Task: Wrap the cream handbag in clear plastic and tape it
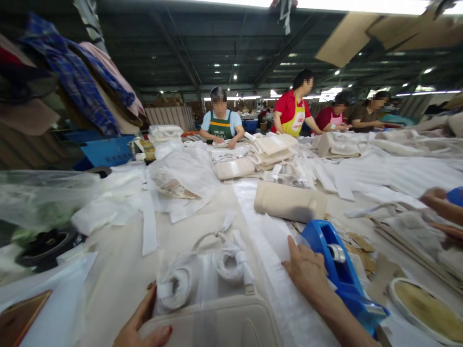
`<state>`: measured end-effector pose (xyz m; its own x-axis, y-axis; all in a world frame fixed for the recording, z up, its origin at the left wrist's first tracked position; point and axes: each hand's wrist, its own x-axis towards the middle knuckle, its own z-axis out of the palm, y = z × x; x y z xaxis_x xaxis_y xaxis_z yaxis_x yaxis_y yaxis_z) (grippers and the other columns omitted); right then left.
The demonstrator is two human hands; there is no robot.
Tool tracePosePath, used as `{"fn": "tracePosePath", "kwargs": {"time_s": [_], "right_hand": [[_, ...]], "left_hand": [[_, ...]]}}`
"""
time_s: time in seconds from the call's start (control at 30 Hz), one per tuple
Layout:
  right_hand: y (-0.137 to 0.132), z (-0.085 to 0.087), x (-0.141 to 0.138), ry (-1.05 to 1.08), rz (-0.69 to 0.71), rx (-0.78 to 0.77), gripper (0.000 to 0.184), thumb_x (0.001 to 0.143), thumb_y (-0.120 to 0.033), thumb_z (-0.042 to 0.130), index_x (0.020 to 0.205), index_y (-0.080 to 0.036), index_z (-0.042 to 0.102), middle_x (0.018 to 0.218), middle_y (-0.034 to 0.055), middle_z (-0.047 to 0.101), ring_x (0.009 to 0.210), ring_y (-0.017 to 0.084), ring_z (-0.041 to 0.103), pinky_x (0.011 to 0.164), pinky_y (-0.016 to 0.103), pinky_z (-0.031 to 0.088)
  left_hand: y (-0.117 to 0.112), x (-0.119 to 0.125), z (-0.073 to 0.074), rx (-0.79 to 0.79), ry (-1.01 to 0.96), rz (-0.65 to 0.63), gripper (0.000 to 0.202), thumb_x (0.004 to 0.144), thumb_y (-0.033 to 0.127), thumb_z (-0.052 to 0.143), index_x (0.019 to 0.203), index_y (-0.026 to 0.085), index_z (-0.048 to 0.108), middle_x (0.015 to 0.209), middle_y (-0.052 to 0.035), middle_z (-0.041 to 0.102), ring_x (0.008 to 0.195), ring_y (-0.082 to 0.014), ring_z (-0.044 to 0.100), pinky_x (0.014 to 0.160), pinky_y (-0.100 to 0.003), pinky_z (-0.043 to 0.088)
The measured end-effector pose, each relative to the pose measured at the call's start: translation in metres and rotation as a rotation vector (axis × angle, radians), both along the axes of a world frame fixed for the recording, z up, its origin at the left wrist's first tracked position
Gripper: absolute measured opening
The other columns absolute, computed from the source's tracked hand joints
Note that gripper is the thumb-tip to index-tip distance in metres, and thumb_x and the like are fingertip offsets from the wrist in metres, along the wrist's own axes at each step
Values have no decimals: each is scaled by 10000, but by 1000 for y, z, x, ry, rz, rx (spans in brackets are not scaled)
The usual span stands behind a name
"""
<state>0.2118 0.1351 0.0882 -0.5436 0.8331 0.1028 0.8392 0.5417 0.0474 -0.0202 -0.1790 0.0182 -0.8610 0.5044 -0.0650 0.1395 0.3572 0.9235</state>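
My left hand [142, 324] grips the left edge of a cream padded bag [213, 324] inside a clear plastic wrapper, thumb on top and fingers underneath. Two rolled white straps [202, 274] lie in the wrapper just beyond it. My right hand [306, 271] rests palm down, fingers together, on a long strip of white wrapping [269, 241]. It sits right beside a blue tape dispenser [342, 270] and appears to hold nothing.
Another cream bag [289, 202] lies ahead, with stacks of cream bags [269, 149] and white wrapping across the table. Several aproned people [221, 120] work at the far side. A co-worker's hand [439, 202] is at the right edge. A black tape roll [47, 246] sits left.
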Motion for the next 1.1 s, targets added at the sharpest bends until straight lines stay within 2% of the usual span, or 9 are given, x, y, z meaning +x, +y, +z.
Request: {"fn": "tracePosePath", "kwargs": {"time_s": [0.17,0.3,0.37,0.43,0.57,0.67,0.8,0.93,1.1], "right_hand": [[-1,25,8,213,164,240,317,813,-176,552,1114,-87,594,896,125,683,791,264,645,668,361,430],[-45,72,-15,614,875,589,199,853,-160,500,998,-211,626,894,52,679,846,186,603,851,349,387],[-86,85,-42,628,1179,541,250,851,-99,459,963,-242,631,888,9,682,901,158,579,985,355,307],[-133,84,-73,748,1271,403,329,895,-90,326,779,-221,606,747,-2,647,834,147,568,1070,395,232],[-203,65,-124,578,1485,280,261,878,-126,361,755,-205,577,678,-6,560,756,173,536,1100,434,216],[-223,65,-147,393,1595,81,69,829,-167,498,855,-158,562,824,30,577,869,195,528,1020,396,357],[-219,62,-171,366,1720,-211,171,782,-107,546,948,-140,526,953,33,561,912,166,491,907,300,423],[-199,26,-187,251,1578,-155,27,828,-159,548,824,-186,545,814,2,583,808,162,521,845,330,438],[-183,-9,-191,307,1516,25,286,864,-379,537,666,-181,595,610,16,577,702,178,567,950,374,399]], "left_hand": [[6,19,26,15,-54,-18,1030,517,538,734,1382,111,373,1441,-117,376,1310,-331,358,1116,-398,250],[-4,22,62,0,124,35,773,662,576,622,1290,143,503,1353,-109,494,1283,-304,400,1111,-403,256],[-15,21,85,51,89,47,604,780,588,476,1185,153,586,1188,-110,613,1157,-273,514,1040,-388,350],[-27,22,111,120,-63,-84,594,809,599,414,1131,140,610,991,-100,670,955,-246,596,888,-355,455],[-45,32,150,121,-226,-481,683,614,414,714,1225,160,543,1050,-64,655,878,-230,595,812,-307,475],[-55,35,143,121,-238,-363,725,518,183,739,1215,195,538,1110,-30,637,914,-225,584,873,-313,458],[-78,25,99,321,-393,-149,479,586,224,693,1058,168,628,1010,-31,668,943,-244,591,874,-337,462],[-99,15,77,457,-700,-19,566,641,431,727,1121,157,605,941,-68,688,829,-271,645,765,-378,517],[-88,5,70,536,-750,51,599,603,454,772,1108,168,622,935,-63,693,864,-277,649,780,-367,514]]}}
